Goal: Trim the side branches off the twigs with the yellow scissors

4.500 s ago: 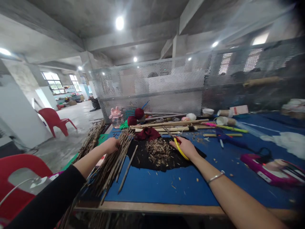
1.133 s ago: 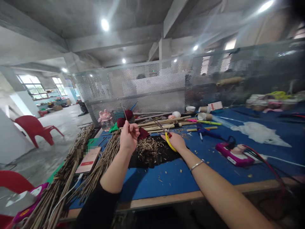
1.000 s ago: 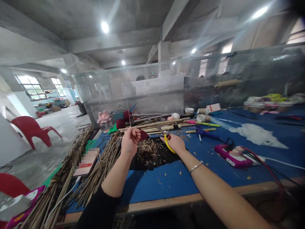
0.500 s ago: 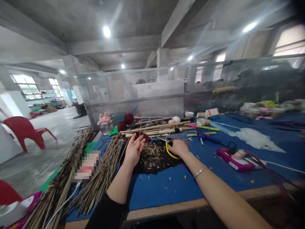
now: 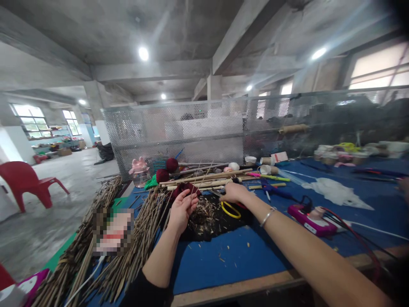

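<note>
The thin sticks (image 5: 200,177), pinched in the left hand's (image 5: 180,212) fingers, slant up toward the surface's (image 5: 220,270) far edge. The scissors (image 5: 223,205) sit just right, blades pointing left, the right hand's (image 5: 235,193) fingers curled on the handles.

Past the far edge of the desk (image 5: 220,275) stands a perforated metal screen (image 5: 153,140), and off the left edge a red chair (image 5: 22,181) sits on grey floor (image 5: 84,170), 2 windows (image 5: 30,119) behind, ceiling lamps (image 5: 143,53) lit.
</note>
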Action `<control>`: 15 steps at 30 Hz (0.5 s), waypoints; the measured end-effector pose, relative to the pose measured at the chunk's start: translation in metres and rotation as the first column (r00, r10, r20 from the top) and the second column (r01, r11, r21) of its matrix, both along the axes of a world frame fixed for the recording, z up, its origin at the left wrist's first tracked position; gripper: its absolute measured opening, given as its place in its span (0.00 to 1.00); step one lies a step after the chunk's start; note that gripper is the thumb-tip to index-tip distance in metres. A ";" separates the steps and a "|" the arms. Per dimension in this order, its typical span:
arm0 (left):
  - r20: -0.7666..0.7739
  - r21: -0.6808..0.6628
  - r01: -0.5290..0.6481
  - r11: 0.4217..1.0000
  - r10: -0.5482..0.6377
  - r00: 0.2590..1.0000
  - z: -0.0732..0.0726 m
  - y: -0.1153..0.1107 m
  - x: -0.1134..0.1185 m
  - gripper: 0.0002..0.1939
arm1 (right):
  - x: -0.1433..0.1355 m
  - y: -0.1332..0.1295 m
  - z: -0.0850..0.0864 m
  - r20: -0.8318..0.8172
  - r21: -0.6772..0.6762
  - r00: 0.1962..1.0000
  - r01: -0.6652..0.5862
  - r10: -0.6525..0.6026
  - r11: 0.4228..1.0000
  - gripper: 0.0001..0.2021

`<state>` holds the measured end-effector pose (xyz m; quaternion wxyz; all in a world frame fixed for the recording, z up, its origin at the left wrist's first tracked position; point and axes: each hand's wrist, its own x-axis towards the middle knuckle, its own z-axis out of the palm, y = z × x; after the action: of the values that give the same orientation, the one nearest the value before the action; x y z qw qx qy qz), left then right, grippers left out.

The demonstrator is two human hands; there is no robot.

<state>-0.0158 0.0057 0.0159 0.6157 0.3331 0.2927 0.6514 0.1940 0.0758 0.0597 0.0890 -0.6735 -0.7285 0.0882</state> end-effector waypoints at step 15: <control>-0.390 0.113 0.126 0.986 -0.073 0.918 -0.008 -0.005 0.006 0.18 | -0.058 -0.024 0.006 -0.881 0.207 0.339 -0.352 0.331 0.913 0.20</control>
<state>-0.0096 0.0009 0.0074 0.5546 0.5099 0.3454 0.5596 0.1356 0.0522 0.0659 0.4379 -0.3527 -0.6880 0.4588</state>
